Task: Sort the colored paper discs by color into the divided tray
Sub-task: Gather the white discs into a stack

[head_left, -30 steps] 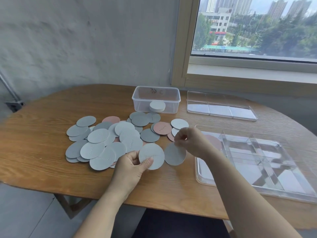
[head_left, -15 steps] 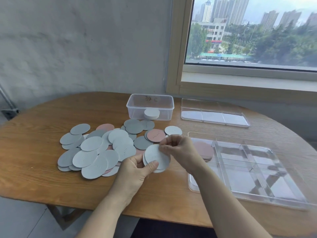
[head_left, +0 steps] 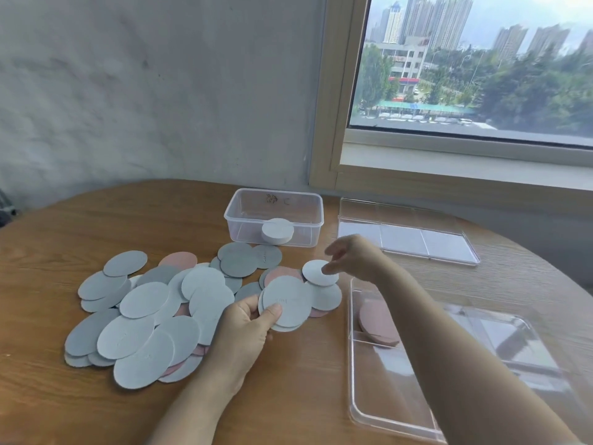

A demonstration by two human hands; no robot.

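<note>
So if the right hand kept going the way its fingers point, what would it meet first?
Probably the small pale disc on top of the pile, right where the right hand points. Whether it already touches the disc is unclear from this view.

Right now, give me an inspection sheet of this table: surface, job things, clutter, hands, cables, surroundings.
Surface: wooden table, discs spread over its left half.
Job's things: the discs are loose, pale blue, grey and pink; clear divided tray on the right with pink discs in a left compartment.
Clutter: clear tub holding a white stack; clear flat lid beside it.
Hands: left hand pinches a small stack of pale discs; right hand fingertips at a white disc, grip unclear.
Cables: nothing seen.
Surroundings: grey wall, window onto city buildings.
</note>
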